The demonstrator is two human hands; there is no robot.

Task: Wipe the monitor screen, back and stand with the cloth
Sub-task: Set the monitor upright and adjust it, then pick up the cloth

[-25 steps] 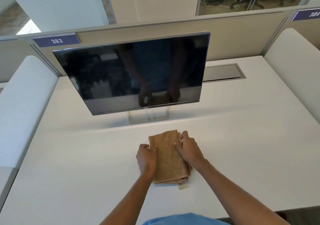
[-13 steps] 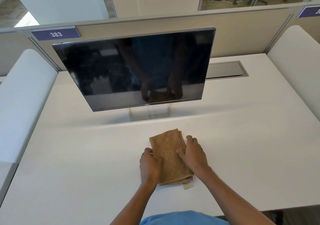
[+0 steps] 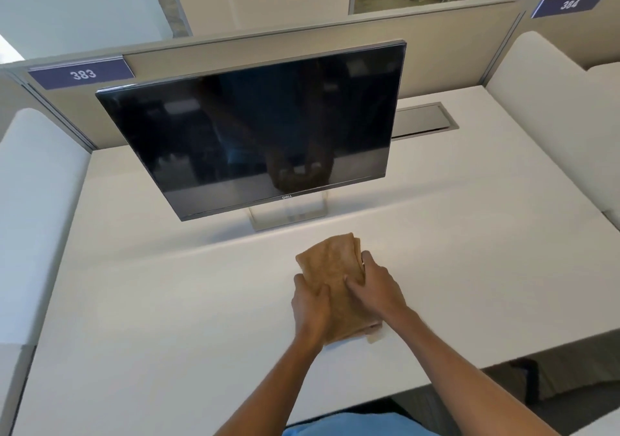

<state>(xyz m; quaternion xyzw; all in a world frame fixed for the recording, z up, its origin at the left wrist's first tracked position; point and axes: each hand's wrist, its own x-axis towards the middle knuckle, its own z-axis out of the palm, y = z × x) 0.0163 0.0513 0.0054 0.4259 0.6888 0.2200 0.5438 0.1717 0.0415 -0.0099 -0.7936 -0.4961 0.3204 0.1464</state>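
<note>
A black flat monitor [image 3: 261, 127] with a dark screen stands on a silver stand [image 3: 288, 217] at the back middle of the white desk [image 3: 161, 301]. A folded tan cloth [image 3: 330, 268] lies on the desk just in front of the stand. My left hand [image 3: 310, 308] grips the cloth's left edge with curled fingers. My right hand [image 3: 377, 284] grips its right side, thumb pressed on top. The monitor's back is hidden.
A beige partition [image 3: 302, 43] with number plates 383 [image 3: 82, 74] and 384 [image 3: 568, 4] runs behind the desk. A metal cable hatch [image 3: 426, 118] sits right of the monitor. White padded dividers [image 3: 37, 184] flank both sides.
Both hands shifted slightly on the cloth, which stays on the desk. The camera view swung a little to the left, so the monitor now sits further right in view.
</note>
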